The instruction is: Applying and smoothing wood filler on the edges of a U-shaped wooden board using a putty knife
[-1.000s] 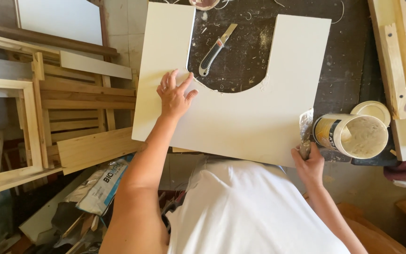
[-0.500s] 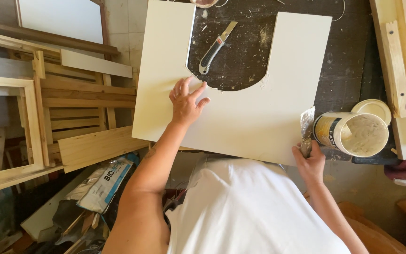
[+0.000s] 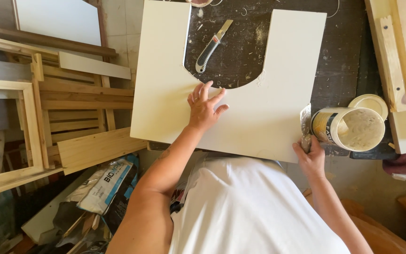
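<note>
knife (image 3: 212, 46) inside board's (image 3: 278, 127) cutout

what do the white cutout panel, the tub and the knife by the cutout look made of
Flat white panel with a U-shaped cutout: likely painted or laminated board; smooth matte face, thin straight edges. Round open cream tub: probably plastic, holding pale paste like filler, smeared inside. Grey-and-black utility knife: metal blade, handle seemingly plastic or rubber. Left hand rests flat on the panel.

head cam | looks straight down fr above wearer | close over workbench (image 3: 344, 70) | single view
</note>
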